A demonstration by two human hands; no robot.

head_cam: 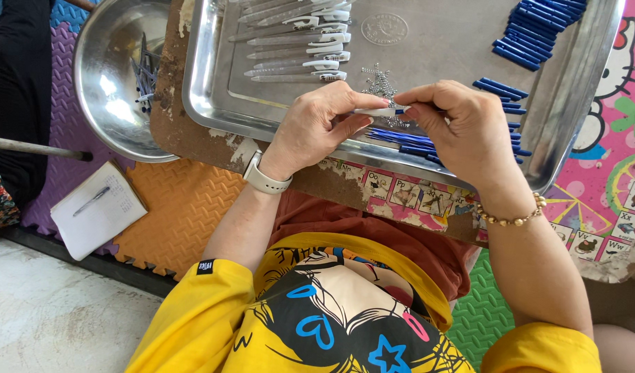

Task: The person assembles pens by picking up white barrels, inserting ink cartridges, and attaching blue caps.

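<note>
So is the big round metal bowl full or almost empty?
Almost empty: the round metal bowl shows mostly bare shiny bottom, with only a small bunch of thin dark pieces at one side.

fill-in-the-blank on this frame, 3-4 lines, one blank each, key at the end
1. The left hand and right hand together hold a white pen barrel above a metal ____.
2. The loose refills heaped in the tray's far right corner are ____ in colour.
3. The round steel bowl sits to the person's ____.
4. A pen lies on the ____ on the floor mat.

Missing words: tray; blue; left; notebook
</note>
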